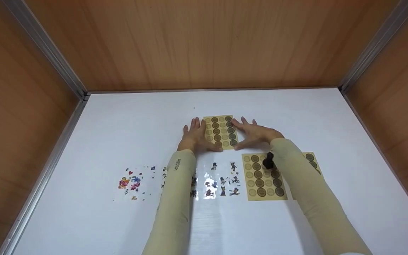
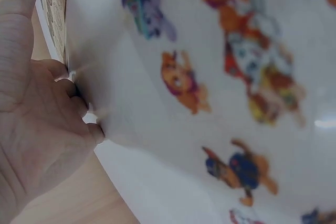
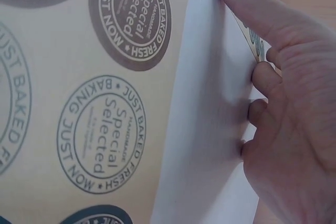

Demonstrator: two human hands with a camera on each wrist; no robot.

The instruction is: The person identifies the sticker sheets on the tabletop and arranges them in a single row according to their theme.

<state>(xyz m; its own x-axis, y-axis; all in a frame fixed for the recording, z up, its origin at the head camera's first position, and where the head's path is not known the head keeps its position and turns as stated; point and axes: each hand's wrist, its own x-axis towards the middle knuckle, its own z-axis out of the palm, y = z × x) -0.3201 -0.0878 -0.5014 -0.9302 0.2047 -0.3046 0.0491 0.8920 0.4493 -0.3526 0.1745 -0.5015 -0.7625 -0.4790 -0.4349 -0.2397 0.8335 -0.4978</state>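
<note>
A tan sheet of round stickers lies flat on the white table between both hands. My left hand rests along the sheet's left edge, fingers extended and thumb at its lower edge. My right hand is at the opposite edge, thumb near the lower right corner and fingers spread. In the left wrist view the left hand's fingertips touch the table. From the right wrist view, the right hand also has its fingers down on the surface, beside a nearer sticker sheet with "Special Selected" labels.
Another tan sticker sheet lies closer, with a small black object above it. A further tan sheet is partly hidden by the right sleeve. Clear cartoon sticker sheets and colourful stickers spread left. Wooden walls enclose the table.
</note>
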